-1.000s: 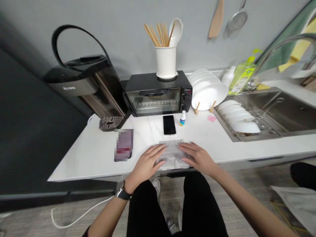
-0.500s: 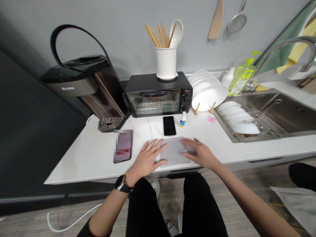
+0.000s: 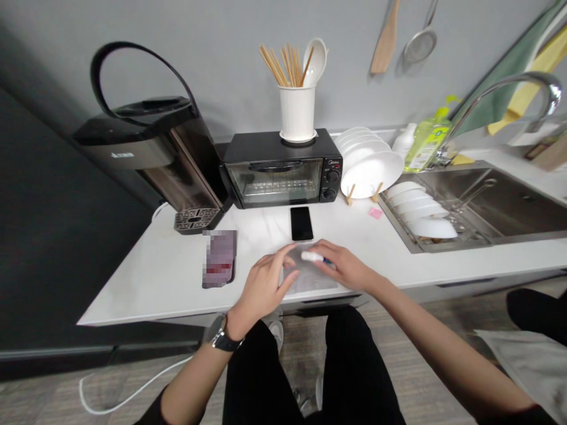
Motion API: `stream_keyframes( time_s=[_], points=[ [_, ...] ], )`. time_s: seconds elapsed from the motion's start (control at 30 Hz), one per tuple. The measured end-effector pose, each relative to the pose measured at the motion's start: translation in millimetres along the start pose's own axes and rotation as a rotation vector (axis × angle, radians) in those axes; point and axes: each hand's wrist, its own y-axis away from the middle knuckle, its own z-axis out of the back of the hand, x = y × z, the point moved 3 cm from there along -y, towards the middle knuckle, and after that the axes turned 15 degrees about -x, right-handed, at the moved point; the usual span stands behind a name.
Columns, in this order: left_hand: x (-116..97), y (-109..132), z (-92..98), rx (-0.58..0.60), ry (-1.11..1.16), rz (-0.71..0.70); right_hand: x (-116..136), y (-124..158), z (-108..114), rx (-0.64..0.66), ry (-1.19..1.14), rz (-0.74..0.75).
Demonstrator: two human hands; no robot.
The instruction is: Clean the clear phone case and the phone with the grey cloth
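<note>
A small white-capped spray bottle [image 3: 312, 256] lies tilted sideways in my right hand [image 3: 344, 265], its cap pointing left and most of its body hidden by the fingers. Under both hands a thin grey cloth [image 3: 310, 280] is spread flat near the counter's front edge. My left hand [image 3: 264, 283] is at the cloth's left side, fingers apart with nothing in them. Just beyond the cloth is a black-screened phone [image 3: 302, 224]. Left of my left hand lies a second phone [image 3: 220, 258], its screen partly pixelated.
A black toaster oven [image 3: 283, 168] stands at the back, with a white cup [image 3: 297, 112] of chopsticks on top. A drinks dispenser [image 3: 168, 159] is at left. White plates [image 3: 371, 172], a pink slip [image 3: 375, 212] and a sink [image 3: 522, 206] with bowls [image 3: 432, 228] are at right.
My right hand has taken the spray bottle from beside the phone and brought it over the cloth, tipped sideways. My left hand has lifted its fingers and turned slightly.
</note>
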Motion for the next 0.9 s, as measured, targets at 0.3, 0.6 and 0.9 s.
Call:
stream_keyframes(
  time_s=[0.3, 0.6, 0.9],
  points=[
    [-49.2, 8.5, -26.9, 0.115, -0.119, -0.330, 46.5, 70.2, -5.1, 0.116, 0.301, 0.086],
    [70.6, 17.1, 19.0, -0.122, -0.015, 0.489, -18.4, 129.7, 65.8, -0.408, -0.589, -0.794],
    [91.2, 21.5, -12.8, -0.149, 0.095, 0.607, -14.0, 90.6, 18.1, -0.343, -0.991, -0.817]
  ],
)
